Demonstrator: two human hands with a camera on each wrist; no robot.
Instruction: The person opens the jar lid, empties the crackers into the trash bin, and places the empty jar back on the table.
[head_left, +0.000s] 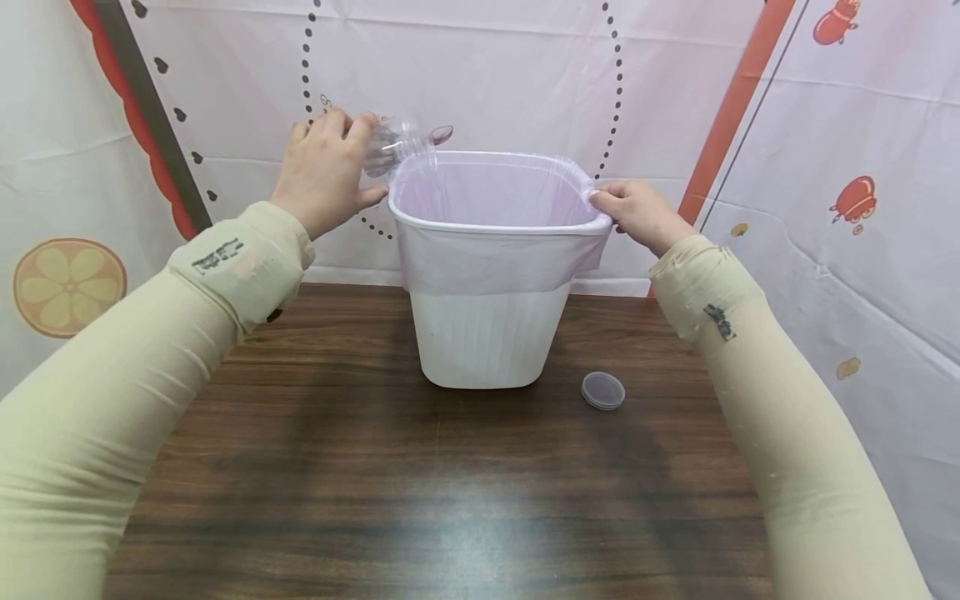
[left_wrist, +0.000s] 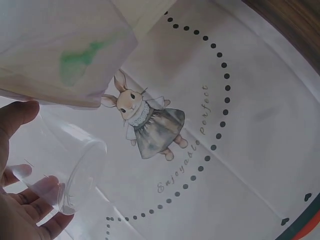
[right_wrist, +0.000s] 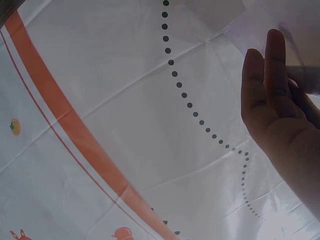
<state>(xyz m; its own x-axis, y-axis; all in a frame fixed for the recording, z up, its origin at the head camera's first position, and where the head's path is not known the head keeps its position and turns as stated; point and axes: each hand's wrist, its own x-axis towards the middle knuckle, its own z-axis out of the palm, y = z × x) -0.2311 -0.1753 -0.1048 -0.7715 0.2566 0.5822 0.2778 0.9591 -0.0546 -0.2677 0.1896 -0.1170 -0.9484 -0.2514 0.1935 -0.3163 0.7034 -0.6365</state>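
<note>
A white trash bin (head_left: 487, 342) stands upright on the table, lined with a pale purple bag (head_left: 480, 265) folded down over its rim. At its left rim my left hand (head_left: 324, 171) grips a clear plastic jar (head_left: 384, 152), tipped sideways with its threaded mouth toward the bin. In the left wrist view, the fingers curl around the see-through jar (left_wrist: 82, 157) beside the bag (left_wrist: 115, 55). On the opposite side, my right hand (head_left: 637, 210) pinches the bagged rim, thumb on top and fingers outside. Whether anything is inside the jar, I cannot tell.
A round clear lid (head_left: 602, 390) lies on the dark wooden table (head_left: 360, 500), right of the bin's base. Printed white cloth (head_left: 480, 75) hangs close behind the bin and along both sides.
</note>
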